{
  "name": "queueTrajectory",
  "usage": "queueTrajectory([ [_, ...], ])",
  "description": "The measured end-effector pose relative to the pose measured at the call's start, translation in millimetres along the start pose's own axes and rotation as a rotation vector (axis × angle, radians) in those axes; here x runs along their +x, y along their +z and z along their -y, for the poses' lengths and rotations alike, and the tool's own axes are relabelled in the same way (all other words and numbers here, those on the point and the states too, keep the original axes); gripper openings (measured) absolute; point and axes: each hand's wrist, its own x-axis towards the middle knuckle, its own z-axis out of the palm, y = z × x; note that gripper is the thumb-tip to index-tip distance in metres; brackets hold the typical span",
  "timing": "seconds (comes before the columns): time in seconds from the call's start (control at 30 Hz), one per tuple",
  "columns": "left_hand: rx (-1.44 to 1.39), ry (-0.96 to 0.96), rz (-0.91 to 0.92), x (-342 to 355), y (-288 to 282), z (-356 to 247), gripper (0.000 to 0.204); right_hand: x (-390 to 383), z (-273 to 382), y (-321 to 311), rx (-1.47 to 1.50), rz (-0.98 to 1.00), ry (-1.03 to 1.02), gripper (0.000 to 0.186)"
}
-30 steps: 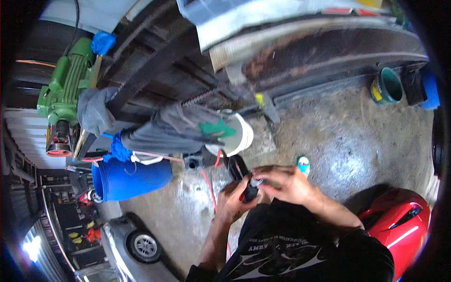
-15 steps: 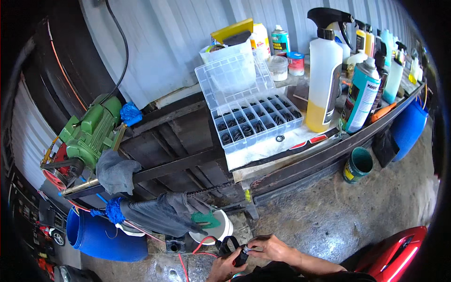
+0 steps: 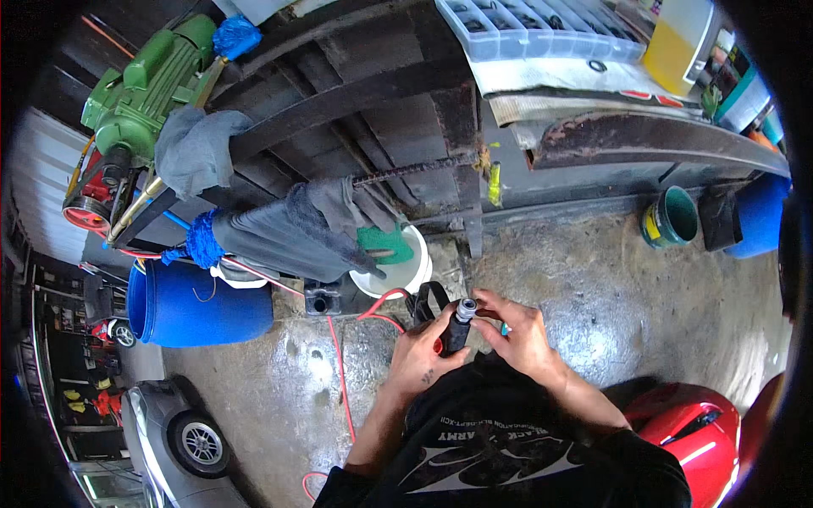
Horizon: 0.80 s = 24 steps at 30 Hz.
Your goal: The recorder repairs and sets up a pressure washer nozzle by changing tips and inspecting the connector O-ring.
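My left hand (image 3: 421,356) is closed round a black handled tool (image 3: 454,339) that has a silver fitting (image 3: 466,311) at its end and red on its body. My right hand (image 3: 517,334) is closed, with thumb and forefinger at the right side of that fitting. Behind the tool a red hose (image 3: 381,300) loops down to the floor. Beyond my hands stands a white bucket (image 3: 415,269) with green cloth (image 3: 381,244) in it, beside a dark container (image 3: 322,296).
Metal bench (image 3: 635,140) bears a compartment box (image 3: 542,46) and spray bottle (image 3: 677,59). Green motor (image 3: 140,102) stands upper left, over a blue barrel (image 3: 203,313). Green bucket (image 3: 669,216) is right; silver car (image 3: 152,440) and red bodywork (image 3: 694,449) are below at either side.
The view tipped up to the bench half a second ago and now looks down again. Both hands stay on the tool; the silver fitting now shows more plainly between them.
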Motion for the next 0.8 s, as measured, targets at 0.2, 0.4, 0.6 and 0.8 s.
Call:
queueTrajectory([
  [0.2, 0.006, 0.117, -0.106, -16.4, 8.6, 0.4, 0.069, -11.0, 7.5, -3.8, 0.268, 0.022, 0.107, 0.035],
  [0.4, 0.126, 0.126, -0.068, -21.5, 11.2, -7.6, 0.066, -4.4, 20.4, -26.8, 0.155, 0.196, 0.038, 0.028],
  [0.6, 0.173, 0.151, -0.097, -30.9, 22.5, -9.0, 0.067, -10.6, 13.1, -27.1, 0.055, 0.251, -0.127, 0.035],
  [0.8, 0.080, 0.057, -0.153, -36.8, 19.2, -17.8, 0.069, -37.8, 26.3, -26.1, 0.047, 0.237, -0.070, 0.068],
])
